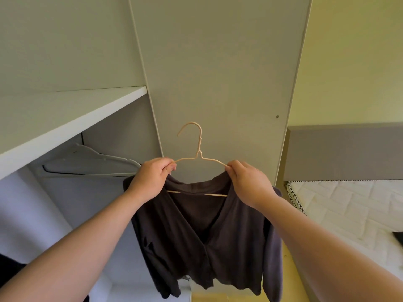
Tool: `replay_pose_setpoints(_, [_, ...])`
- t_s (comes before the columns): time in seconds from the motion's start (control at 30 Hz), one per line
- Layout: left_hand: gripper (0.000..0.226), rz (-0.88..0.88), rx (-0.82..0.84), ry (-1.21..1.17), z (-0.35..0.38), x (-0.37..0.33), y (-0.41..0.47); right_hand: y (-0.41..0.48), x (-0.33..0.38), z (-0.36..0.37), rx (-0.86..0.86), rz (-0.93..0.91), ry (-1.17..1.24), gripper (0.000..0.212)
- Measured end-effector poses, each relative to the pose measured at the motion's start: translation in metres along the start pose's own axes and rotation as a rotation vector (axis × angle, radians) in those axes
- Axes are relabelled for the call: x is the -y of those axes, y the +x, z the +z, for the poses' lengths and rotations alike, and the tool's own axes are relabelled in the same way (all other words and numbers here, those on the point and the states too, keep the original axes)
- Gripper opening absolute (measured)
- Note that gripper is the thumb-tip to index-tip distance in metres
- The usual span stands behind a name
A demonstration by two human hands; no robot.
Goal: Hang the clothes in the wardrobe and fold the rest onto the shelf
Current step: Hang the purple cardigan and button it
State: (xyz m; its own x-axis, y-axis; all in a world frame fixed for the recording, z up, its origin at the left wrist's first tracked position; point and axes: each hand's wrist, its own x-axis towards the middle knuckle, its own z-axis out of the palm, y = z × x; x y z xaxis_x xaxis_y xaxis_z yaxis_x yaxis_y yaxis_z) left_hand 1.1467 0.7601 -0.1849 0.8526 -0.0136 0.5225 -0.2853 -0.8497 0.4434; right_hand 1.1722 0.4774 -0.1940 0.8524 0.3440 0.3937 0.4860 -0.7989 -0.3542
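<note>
Now left hand [150, 177] and right hand [246, 182] pinch shoulders of beige hanger [199, 152], keeping dark cardigan [207, 232] level before wardrobe side panel [218, 73], hook free for rail under shelf [72, 118].

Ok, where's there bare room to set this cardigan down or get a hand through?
The shelf top is bare, front edge to back wall. The mattress is bare between the grey headboard and a dark item at the frame's right edge. Crowded under the shelf: white hangers sit right beside the left hand; the space below them looks open.
</note>
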Motion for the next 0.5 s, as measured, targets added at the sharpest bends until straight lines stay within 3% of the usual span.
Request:
replay_pose_setpoints(0.23, [0.02, -0.022, -0.005, 0.001, 0.0, 0.019, -0.004, 0.002, 0.003, 0.014, -0.093, -0.02, 0.096, 0.029])
replay_pose_setpoints(0.5, [0.032, -0.089, -0.073, 0.104, -0.003, 0.032, -0.013, 0.01, -0.004, 0.032, -0.055, -0.061, 0.095, 0.033])
